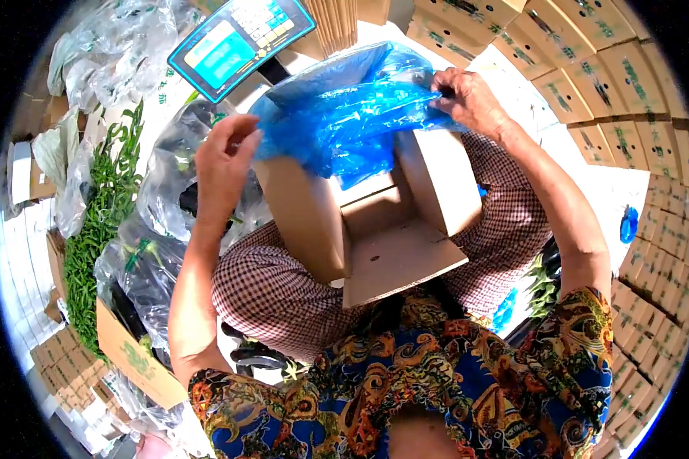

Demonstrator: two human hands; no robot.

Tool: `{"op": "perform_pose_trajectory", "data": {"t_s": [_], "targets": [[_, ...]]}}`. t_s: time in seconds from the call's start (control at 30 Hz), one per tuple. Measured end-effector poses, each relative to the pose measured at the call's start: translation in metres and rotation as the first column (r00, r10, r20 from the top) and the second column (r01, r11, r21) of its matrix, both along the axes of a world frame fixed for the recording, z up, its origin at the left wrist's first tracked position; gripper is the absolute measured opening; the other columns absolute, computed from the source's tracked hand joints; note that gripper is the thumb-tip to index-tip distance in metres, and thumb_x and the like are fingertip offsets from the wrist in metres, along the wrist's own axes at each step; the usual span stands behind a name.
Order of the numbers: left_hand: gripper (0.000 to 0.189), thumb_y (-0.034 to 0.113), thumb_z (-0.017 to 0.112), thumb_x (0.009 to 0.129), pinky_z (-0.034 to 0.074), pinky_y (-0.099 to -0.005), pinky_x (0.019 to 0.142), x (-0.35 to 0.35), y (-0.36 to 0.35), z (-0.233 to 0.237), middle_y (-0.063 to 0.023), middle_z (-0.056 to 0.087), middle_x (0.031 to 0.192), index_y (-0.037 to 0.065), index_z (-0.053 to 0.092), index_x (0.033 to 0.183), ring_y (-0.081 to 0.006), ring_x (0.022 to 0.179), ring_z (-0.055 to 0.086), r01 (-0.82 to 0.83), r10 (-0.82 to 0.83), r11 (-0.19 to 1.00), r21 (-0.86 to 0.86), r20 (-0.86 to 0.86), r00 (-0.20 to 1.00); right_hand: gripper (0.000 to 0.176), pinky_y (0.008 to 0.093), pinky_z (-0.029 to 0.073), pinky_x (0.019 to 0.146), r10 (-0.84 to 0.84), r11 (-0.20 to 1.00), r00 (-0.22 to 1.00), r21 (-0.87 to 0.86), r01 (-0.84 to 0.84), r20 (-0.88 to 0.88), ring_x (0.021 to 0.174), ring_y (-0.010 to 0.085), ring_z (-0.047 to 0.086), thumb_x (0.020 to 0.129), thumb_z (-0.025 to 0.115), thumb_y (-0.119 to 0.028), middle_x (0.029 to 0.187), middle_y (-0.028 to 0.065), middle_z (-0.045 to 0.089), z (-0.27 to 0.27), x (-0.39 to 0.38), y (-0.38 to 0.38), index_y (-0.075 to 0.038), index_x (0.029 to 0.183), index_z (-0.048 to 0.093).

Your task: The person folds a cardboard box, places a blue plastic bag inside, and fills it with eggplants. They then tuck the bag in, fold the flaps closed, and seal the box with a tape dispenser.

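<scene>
A thin blue plastic bag [360, 115] is stretched between my two hands, over the far side of an open cardboard box [302, 218]. My left hand [226, 157] has its fingers curled and pinched at the bag's left edge. At the upper right corner of the bag, my right hand [471, 99] grips the film between thumb and fingers. The box rests between my crossed legs, with its near flap folded out toward me. Part of the bag hangs down into the box's opening, and the far side of the box is hidden behind it.
A digital scale display [237, 46] stands just beyond the bag. Green peppers [103, 229] lie piled at the left beside clear plastic bags [142, 268]. Stacked cartons [589, 84] line the right side. A small blue roll [628, 224] lies on the white surface.
</scene>
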State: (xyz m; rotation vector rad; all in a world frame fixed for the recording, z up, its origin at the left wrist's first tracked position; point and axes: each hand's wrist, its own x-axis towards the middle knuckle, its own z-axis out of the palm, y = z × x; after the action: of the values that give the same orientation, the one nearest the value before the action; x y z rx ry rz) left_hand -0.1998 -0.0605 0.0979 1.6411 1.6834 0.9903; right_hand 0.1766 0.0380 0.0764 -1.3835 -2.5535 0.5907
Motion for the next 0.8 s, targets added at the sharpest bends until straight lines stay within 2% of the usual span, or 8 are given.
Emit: {"op": "perform_pose_trajectory", "data": {"t_s": [0.07,0.17,0.3,0.4,0.5,0.53,0.73,0.8], "targets": [[0.024,0.008,0.068,0.081,0.052,-0.0290,0.073,0.016,0.001,0.017,-0.0076,0.066,0.094,0.006,0.065,0.105,-0.0163,0.082,0.065,0.138,-0.137,0.990,0.014,-0.056,0.989,0.024,0.0410,0.049,0.077,-0.050,0.999,0.998,0.004,0.050,0.024,0.086,0.0335,0.061,0.080,0.071,-0.017,0.096,0.0159,0.062,0.024,-0.007,-0.013,-0.006,0.099,0.061],[0.034,0.011,0.070,0.080,0.051,-0.0334,0.084,0.032,0.005,0.028,-0.0091,0.063,0.106,0.008,0.062,0.113,-0.0206,0.099,0.063,0.297,-0.285,0.954,0.028,-0.211,0.935,0.022,0.0420,0.048,0.078,0.045,0.993,0.978,0.116,-0.022,-0.201,0.089,0.0333,0.060,0.081,0.070,-0.018,0.097,0.0143,0.062,0.033,-0.001,-0.029,-0.004,0.093,0.060],[0.049,0.022,0.073,0.074,0.045,-0.0419,0.093,0.065,0.020,0.033,-0.0153,0.059,0.114,0.007,0.059,0.118,-0.0324,0.104,0.058,0.498,-0.290,0.758,0.420,-0.467,0.835,0.019,0.0427,0.046,0.089,0.259,0.942,0.931,0.279,-0.186,-0.255,0.105,0.0349,0.057,0.088,0.062,-0.017,0.112,0.0145,0.062,0.057,-0.003,-0.048,0.001,0.089,0.057],[0.047,0.025,0.072,0.074,0.042,-0.0446,0.096,0.084,0.022,0.024,-0.0178,0.059,0.115,0.006,0.059,0.115,-0.0374,0.107,0.054,0.552,-0.413,0.789,0.270,-0.432,0.801,0.016,0.0413,0.048,0.090,0.228,0.972,0.936,0.120,-0.202,-0.270,0.105,0.0349,0.058,0.090,0.056,-0.014,0.118,0.0162,0.061,0.072,-0.006,-0.068,0.002,0.090,0.057],[0.042,0.021,0.070,0.073,0.043,-0.0457,0.091,0.076,0.016,0.002,-0.0189,0.060,0.107,0.006,0.060,0.111,-0.0397,0.103,0.055,0.670,-0.620,0.738,-0.080,-0.471,0.627,0.017,0.0411,0.051,0.085,0.265,0.963,0.949,0.102,-0.250,-0.170,0.099,0.0345,0.060,0.091,0.055,-0.016,0.113,0.0154,0.061,0.083,0.001,-0.085,0.001,0.092,0.056],[0.035,0.017,0.068,0.072,0.046,-0.0458,0.083,0.076,0.008,-0.005,-0.0189,0.060,0.097,0.005,0.060,0.104,-0.0397,0.095,0.057,0.700,-0.559,0.694,0.170,-0.486,0.672,0.017,0.0412,0.051,0.084,0.293,0.953,0.948,0.110,-0.281,-0.127,0.098,0.0345,0.060,0.091,0.055,-0.016,0.111,0.0152,0.061,0.088,0.005,-0.090,0.001,0.092,0.056],[0.024,0.007,0.063,0.074,0.048,-0.0456,0.075,0.082,-0.028,0.028,-0.0172,0.056,0.091,0.003,0.057,0.097,-0.0384,0.088,0.057,0.661,-0.612,0.750,0.028,-0.350,0.709,0.019,0.0417,0.051,0.074,0.188,0.977,0.981,-0.089,-0.192,-0.058,0.087,0.0368,0.062,0.082,0.065,-0.012,0.096,0.0137,0.065,0.117,0.011,-0.121,-0.002,0.097,0.058],[0.023,0.005,0.061,0.074,0.049,-0.0441,0.075,0.082,-0.038,0.037,-0.0168,0.057,0.092,0.003,0.057,0.097,-0.0381,0.089,0.058,0.677,-0.630,0.735,0.040,-0.328,0.704,0.022,0.0411,0.052,0.073,0.211,0.975,0.952,-0.117,-0.189,0.222,0.085,0.0350,0.063,0.079,0.066,-0.010,0.094,0.0131,0.065,0.099,0.026,-0.124,-0.005,0.100,0.060]]}}
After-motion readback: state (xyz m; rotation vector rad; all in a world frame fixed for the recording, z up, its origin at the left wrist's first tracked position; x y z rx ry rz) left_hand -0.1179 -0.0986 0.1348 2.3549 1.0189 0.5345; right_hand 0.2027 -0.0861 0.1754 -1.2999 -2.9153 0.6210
